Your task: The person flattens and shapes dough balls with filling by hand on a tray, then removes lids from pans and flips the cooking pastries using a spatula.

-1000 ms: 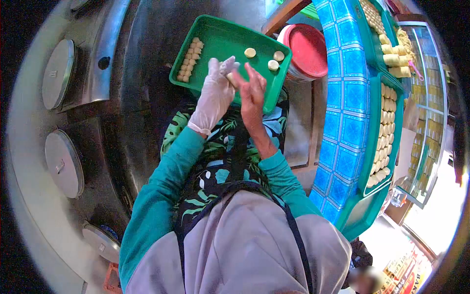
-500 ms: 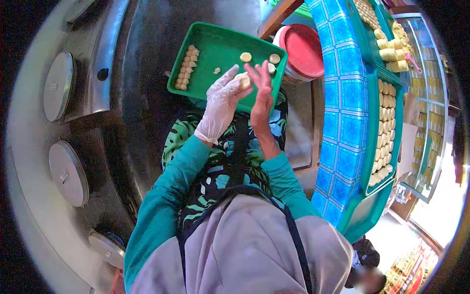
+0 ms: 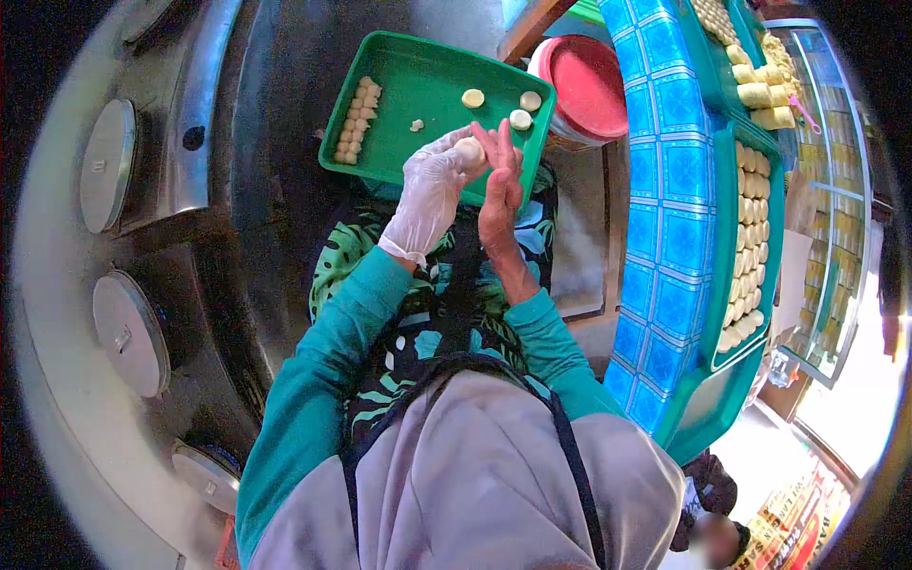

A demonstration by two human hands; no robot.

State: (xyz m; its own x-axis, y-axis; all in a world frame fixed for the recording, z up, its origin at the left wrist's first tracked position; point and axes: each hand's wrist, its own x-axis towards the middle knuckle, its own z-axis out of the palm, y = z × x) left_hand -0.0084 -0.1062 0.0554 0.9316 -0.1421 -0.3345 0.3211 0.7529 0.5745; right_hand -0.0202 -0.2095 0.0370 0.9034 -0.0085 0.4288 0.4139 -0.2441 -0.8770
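A pale round dough piece sits in the fingers of my left hand, which wears a thin white glove and is closed around it. My bare right hand stands upright beside it, fingers stretched out and fingertips against or very close to the dough. Both hands are over the near edge of a green tray. Rows of small dough balls line the tray's left side. Toward its right lie a yellowish disc and two pale discs. A small dough scrap rests mid-tray.
Right of the tray stands a bucket with a red lid. A table with a blue checked cloth bears a tray of dough rounds and yellow rolls. Lidded round pots line the left. Another person is at lower right.
My right fingers have come together and moved in toward the dough piece. The left hand keeps its hold. The tray appears slightly higher and further left in view.
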